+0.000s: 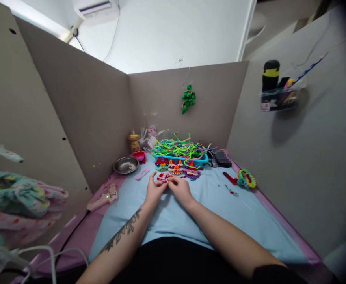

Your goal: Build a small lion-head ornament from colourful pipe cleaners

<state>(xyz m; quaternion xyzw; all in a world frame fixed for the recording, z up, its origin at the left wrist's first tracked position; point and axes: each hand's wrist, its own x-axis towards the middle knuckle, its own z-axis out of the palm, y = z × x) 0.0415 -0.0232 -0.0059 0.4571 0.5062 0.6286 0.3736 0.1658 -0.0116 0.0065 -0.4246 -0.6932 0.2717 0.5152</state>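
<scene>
My left hand (154, 190) and my right hand (180, 188) meet over the light blue mat (208, 209), fingers pinched together on a small red and white pipe-cleaner piece (166, 177). Just beyond them lie three finished pipe-cleaner figures (176, 167) in a row. Behind those stands a blue tray (181, 158) heaped with green, yellow and purple pipe cleaners (180, 148).
A pink glue gun (103, 199) lies at the left with its cord running toward me. A metal bowl (126, 165), a small bottle (134, 141), red scissors (229, 178) and a coiled pipe-cleaner ring (246, 178) lie around. Grey partition walls (96, 110) enclose the desk; a green ornament (188, 98) hangs at the back.
</scene>
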